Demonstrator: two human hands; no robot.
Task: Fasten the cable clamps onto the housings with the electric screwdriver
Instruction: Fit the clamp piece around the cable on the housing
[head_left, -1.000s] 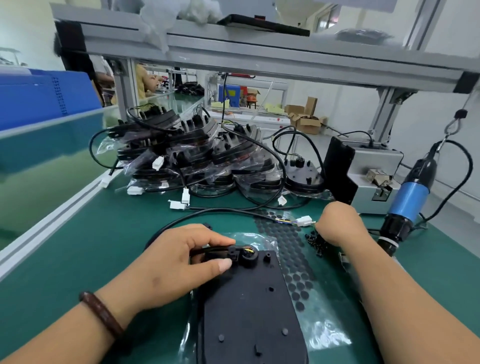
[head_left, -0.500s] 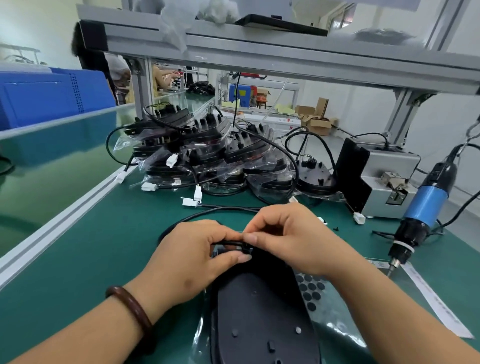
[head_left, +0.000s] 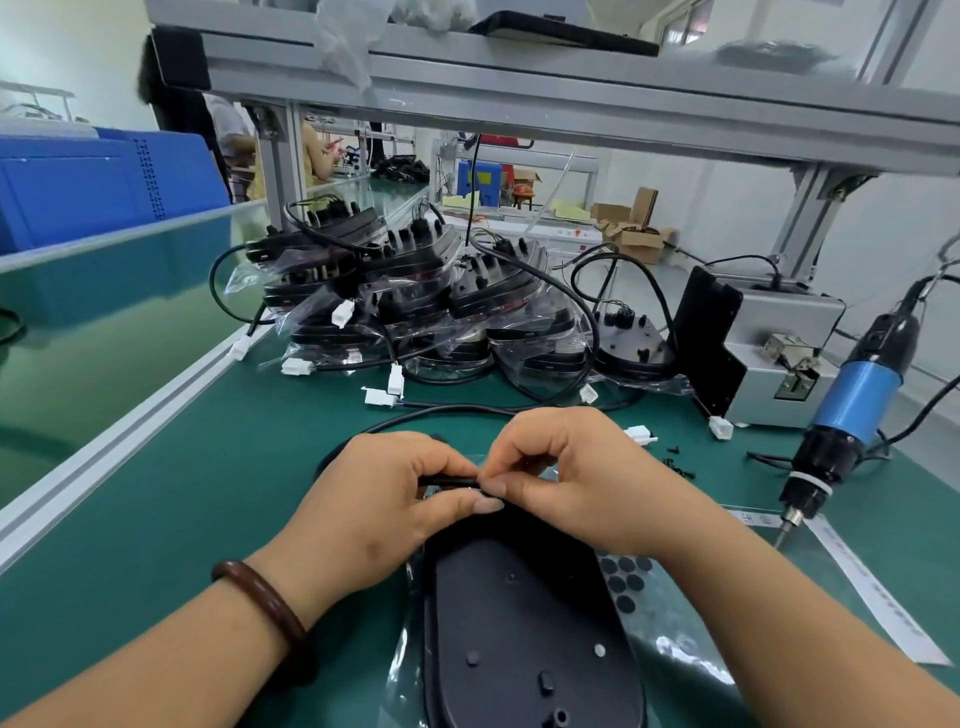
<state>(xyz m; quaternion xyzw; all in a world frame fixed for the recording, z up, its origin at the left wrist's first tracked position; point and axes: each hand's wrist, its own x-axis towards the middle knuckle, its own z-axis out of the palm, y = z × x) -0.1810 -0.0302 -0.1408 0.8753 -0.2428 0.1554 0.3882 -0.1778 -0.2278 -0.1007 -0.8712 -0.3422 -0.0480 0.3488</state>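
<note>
far end of the housing (head_left: 524, 623) covered by the left hand (head_left: 384, 499) and right hand (head_left: 566, 467), whatever the right hand pinches at the cable (head_left: 448, 481) unseen, housing's near end cut by the bottom edge, print on the paper strip (head_left: 878, 592) unreadable

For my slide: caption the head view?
Left hand and right hand pinch the cable over the housing; screwdriver hangs unused.
</note>
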